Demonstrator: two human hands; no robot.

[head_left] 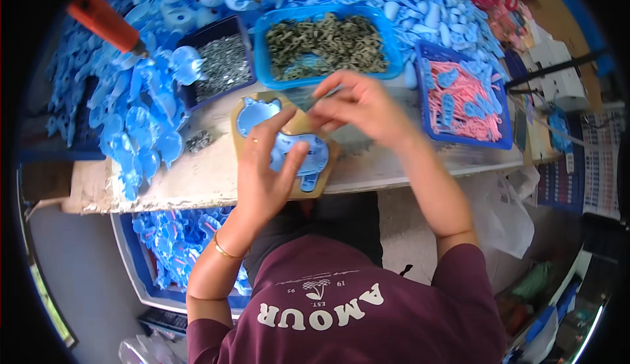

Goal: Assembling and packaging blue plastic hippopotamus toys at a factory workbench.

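My left hand (266, 157) lies over a blue plastic shell (312, 151), thumb and fingers apart, pressing on or resting against it. The shell, a hollow toy-like half with a rounded end, sits in a tan shaped block (331, 167) at the table's front edge. Just right of it my right hand (361, 105) is raised, thumb and fingertips pinched together. What they hold, if anything, is too small and blurred to make out. Beyond that hand stands a light-blue tub (262, 52) of small brownish-grey parts.
A dark bin (246, 28) of small metal screws stands left of the tub. An orange power screwdriver (105, 20) hangs at upper left. Blue shells (147, 124) are heaped left and behind. A blue basket (430, 131) holds pink and blue pieces; a crate (131, 252) sits below.
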